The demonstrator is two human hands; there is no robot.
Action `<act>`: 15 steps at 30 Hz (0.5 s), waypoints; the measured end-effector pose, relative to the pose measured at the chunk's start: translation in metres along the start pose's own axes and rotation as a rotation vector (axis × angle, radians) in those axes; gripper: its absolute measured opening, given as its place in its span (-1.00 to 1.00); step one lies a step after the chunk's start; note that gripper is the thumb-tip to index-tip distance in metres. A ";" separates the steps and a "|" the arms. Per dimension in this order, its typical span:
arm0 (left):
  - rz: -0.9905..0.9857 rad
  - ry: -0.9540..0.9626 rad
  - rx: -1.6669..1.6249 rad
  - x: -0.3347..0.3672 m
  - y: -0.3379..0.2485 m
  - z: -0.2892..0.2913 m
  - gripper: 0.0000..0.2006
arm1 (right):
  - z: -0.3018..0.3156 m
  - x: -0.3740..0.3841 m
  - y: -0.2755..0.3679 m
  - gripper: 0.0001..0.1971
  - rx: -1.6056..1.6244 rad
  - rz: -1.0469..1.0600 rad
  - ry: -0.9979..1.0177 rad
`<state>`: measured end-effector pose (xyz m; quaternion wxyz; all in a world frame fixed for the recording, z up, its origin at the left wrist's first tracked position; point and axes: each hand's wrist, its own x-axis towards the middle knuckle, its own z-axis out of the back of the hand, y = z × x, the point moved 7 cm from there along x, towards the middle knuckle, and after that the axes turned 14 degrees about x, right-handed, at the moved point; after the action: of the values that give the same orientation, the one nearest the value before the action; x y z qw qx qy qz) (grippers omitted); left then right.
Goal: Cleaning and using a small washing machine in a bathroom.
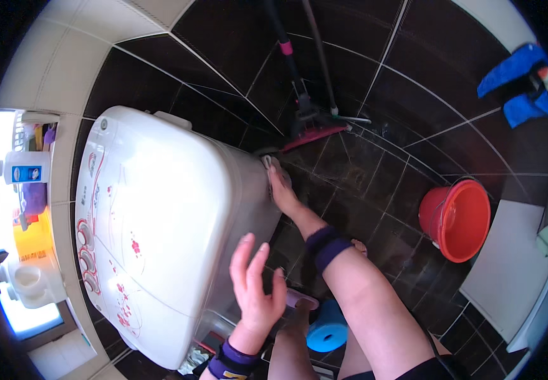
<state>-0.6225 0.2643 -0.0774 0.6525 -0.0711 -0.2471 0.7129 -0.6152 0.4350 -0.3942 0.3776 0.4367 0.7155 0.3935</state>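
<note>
A white twin-tub washing machine (179,209) with red floral print and a row of knobs fills the left side. My right hand (280,190) reaches to the far end of its side wall and presses a pale, crumpled cloth (267,162) there; the palm hides most of the cloth. Nearer to me, my left hand (258,291) is raised beside the machine's front edge, fingers apart and nothing in them. Both wrists wear dark purple bands.
A pink-edged broom (315,136) and a thin-handled squeegee (350,118) lean in the far corner. To the right stand a red bucket (457,221) and a white panel (508,266). A blue round object (326,329) sits by my legs. Bottles (26,168) line the left windowsill.
</note>
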 end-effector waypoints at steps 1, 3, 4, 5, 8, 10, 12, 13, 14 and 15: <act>0.006 -0.022 0.112 0.004 0.007 0.019 -0.42 | -0.029 -0.016 0.006 -0.37 0.022 -0.025 0.031; 0.027 -0.023 0.322 0.016 0.021 0.051 -0.41 | -0.076 -0.062 0.025 -0.42 0.086 -0.095 0.034; 0.042 -0.011 0.387 0.022 0.028 0.060 -0.41 | -0.095 -0.076 0.038 -0.43 0.108 -0.053 0.108; 0.059 -0.013 0.408 0.027 0.039 0.064 -0.42 | -0.114 -0.087 0.073 -0.43 0.159 -0.031 0.162; 0.048 -0.015 0.471 0.055 0.037 0.051 -0.44 | -0.109 -0.071 0.108 -0.42 0.172 -0.044 0.234; 0.038 -0.001 0.563 0.064 0.038 0.039 -0.46 | -0.102 -0.048 0.091 -0.42 0.179 -0.099 0.276; 0.017 -0.055 0.714 0.061 0.038 0.031 -0.51 | -0.091 -0.017 0.056 -0.41 0.126 -0.196 0.219; 0.002 -0.080 0.774 0.063 0.035 0.028 -0.55 | -0.080 -0.003 0.040 -0.36 0.149 -0.184 0.220; 0.003 -0.073 0.772 0.065 0.033 0.024 -0.55 | -0.067 0.010 0.023 -0.36 0.149 -0.191 0.216; 0.007 -0.092 0.779 0.064 0.034 0.023 -0.55 | -0.050 0.018 0.000 -0.34 0.105 -0.308 0.121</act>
<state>-0.6713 0.3194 -0.0579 0.6164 0.2132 0.0134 0.7579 -0.6656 0.4397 -0.3777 0.3661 0.3165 0.8150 0.3186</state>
